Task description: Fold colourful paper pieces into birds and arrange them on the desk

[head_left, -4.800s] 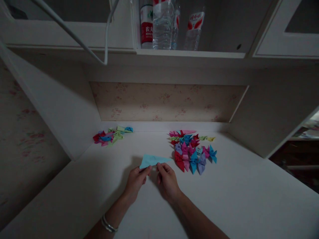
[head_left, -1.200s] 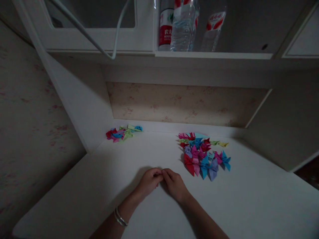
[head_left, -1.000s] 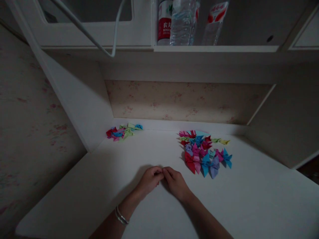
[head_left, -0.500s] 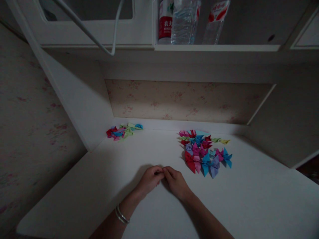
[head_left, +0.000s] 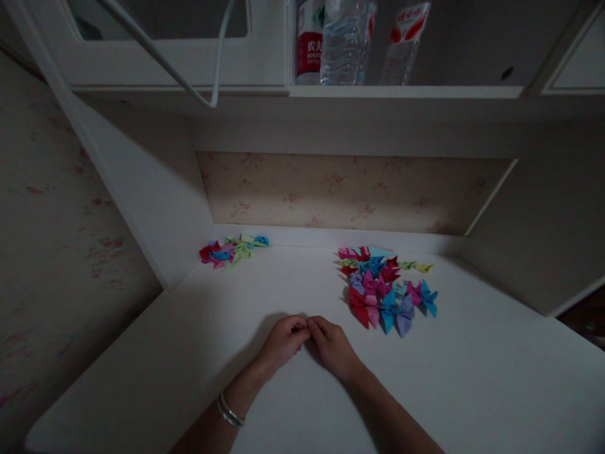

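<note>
My left hand (head_left: pixel 283 340) and my right hand (head_left: pixel 331 345) meet over the white desk (head_left: pixel 302 410), fingertips pinched together and touching. Whatever lies between the fingers is hidden or too small to make out. Two bangles (head_left: pixel 229 410) circle the left wrist. To the right and behind my right hand lies a cluster of colourful folded paper pieces (head_left: pixel 371 284), in red, pink, blue, purple and green. A smaller pile of folded papers (head_left: pixel 227 252) sits at the back left of the desk.
Above the desk, a shelf (head_left: pixel 406 92) holds several plastic bottles (head_left: pixel 344 50). A white cable (head_left: pixel 174 74) hangs down in front of the cabinet at upper left. Side panels (head_left: pixel 137 183) and floral wallpaper (head_left: pixel 331 186) bound the desk.
The whole view has shifted very slightly. Both hands keep the same pinched pose in the same place, and the paper piles look unchanged.
</note>
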`<state>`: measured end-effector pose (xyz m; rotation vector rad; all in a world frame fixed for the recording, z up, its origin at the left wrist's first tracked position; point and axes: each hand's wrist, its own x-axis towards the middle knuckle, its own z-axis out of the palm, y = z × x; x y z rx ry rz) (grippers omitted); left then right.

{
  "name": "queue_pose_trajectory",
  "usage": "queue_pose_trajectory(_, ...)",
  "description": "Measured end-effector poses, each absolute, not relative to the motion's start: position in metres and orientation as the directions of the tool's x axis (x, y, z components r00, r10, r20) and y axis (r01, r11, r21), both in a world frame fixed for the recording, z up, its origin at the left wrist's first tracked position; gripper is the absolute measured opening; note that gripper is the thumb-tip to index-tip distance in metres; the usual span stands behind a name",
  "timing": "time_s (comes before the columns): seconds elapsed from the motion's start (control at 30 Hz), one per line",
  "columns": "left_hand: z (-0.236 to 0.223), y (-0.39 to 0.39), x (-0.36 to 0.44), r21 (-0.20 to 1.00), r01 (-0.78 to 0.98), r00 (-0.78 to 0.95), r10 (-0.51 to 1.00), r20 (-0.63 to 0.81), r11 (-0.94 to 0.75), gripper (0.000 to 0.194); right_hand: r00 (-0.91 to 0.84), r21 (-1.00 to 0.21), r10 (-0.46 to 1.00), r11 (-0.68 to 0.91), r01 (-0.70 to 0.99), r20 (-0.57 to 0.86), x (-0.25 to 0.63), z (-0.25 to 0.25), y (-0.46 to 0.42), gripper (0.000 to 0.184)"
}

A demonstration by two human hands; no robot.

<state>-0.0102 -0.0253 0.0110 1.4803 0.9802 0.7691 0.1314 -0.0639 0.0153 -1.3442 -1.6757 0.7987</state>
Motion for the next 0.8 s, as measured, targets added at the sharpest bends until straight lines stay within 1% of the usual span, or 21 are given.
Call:
queue_pose_trajectory(0.2, 0.012, -0.025, -0.011, 0.984, 0.175, 0.429, 0.898, -0.099, 0.025, 0.015, -0.085, -0.868, 0.973, 0.229, 0.441, 0.213, 0.131, 0.016, -0.064, 0.039)
queue_pose_trajectory(0.33, 0.012, -0.027, -0.012, 0.989, 0.145, 0.446, 0.892, -0.077, 0.013, 0.016, -0.063, -0.878, 0.976, 0.215, 0.428, 0.209, 0.13, 0.014, -0.064, 0.038)
queue_pose_trajectory(0.4, 0.012, -0.026, -0.013, 0.993, 0.115, 0.441, 0.896, -0.058, 0.008, 0.019, -0.024, -0.901, 0.982, 0.18, 0.395, 0.186, 0.13, 0.011, -0.064, 0.039)
queue_pose_trajectory(0.5, 0.011, -0.01, -0.019, 0.997, 0.081, 0.384, 0.923, -0.022, -0.01, 0.026, 0.049, -0.952, 0.992, 0.094, 0.292, 0.113, 0.13, 0.006, -0.063, 0.04)
queue_pose_trajectory(0.53, 0.011, 0.001, -0.023, 0.993, 0.11, 0.353, 0.935, -0.008, -0.033, 0.027, 0.065, -0.964, 0.994, 0.071, 0.258, 0.09, 0.13, 0.005, -0.062, 0.041)
queue_pose_trajectory(0.57, 0.012, 0.016, -0.027, 0.981, 0.179, 0.314, 0.949, 0.01, -0.069, 0.029, 0.071, -0.971, 0.995, 0.055, 0.233, 0.074, 0.13, 0.004, -0.062, 0.041)
queue_pose_trajectory(0.6, 0.014, 0.033, -0.031, 0.948, 0.291, 0.282, 0.959, 0.042, -0.127, 0.03, 0.071, -0.974, 0.995, 0.047, 0.22, 0.064, 0.13, 0.003, -0.061, 0.042)
queue_pose_trajectory(0.63, 0.018, 0.052, -0.036, 0.868, 0.451, 0.256, 0.962, 0.095, -0.206, 0.031, 0.066, -0.975, 0.996, 0.042, 0.217, 0.058, 0.13, 0.002, -0.061, 0.042)
queue_pose_trajectory(0.67, 0.022, 0.072, -0.042, 0.733, 0.619, 0.252, 0.955, 0.154, -0.281, 0.03, 0.058, -0.975, 0.997, 0.04, 0.22, 0.054, 0.129, 0.002, -0.061, 0.043)
queue_pose_trajectory(0.73, 0.031, 0.112, -0.054, 0.642, 0.7, 0.233, 0.95, 0.208, -0.313, 0.024, 0.037, -0.971, 0.998, 0.038, 0.236, 0.048, 0.128, 0.002, -0.06, 0.044)
queue_pose_trajectory(0.8, 0.041, 0.147, -0.066, 0.557, 0.765, 0.223, 0.945, 0.24, -0.322, 0.023, 0.02, -0.964, 0.999, 0.043, 0.263, 0.05, 0.127, 0.002, -0.06, 0.043)
